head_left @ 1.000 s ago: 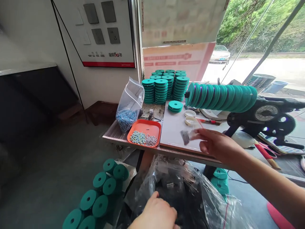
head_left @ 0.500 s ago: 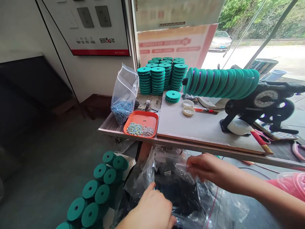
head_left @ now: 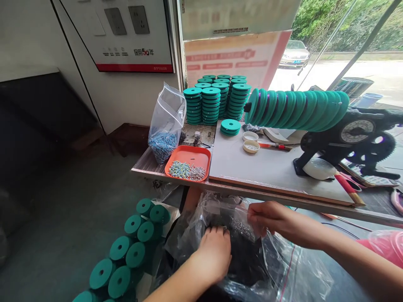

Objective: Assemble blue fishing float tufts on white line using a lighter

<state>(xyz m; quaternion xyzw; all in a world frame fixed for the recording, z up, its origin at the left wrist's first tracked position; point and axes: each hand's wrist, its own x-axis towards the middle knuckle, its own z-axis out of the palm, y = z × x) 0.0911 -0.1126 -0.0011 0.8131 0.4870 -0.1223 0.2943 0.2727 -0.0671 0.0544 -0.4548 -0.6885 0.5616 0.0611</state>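
On the white switch display board (head_left: 126, 35) on the wall at about eleven o'clock, above its red strip, a printed line ends in "50" in red and one more character. A small card (head_left: 206, 135) behind the orange tray (head_left: 189, 157) reads "2023". The pink poster (head_left: 233, 58) lettering is too blurred to read

Both arms are bare from the picture edge to the fingertips; no sleeve, glove, watch or ring can be seen. The left hand (head_left: 212, 253), just in front of the clear plastic bag (head_left: 283, 268), shows its back and short fingers. The right hand (head_left: 270, 220), at the upper edge of this bag, has short plain nails.
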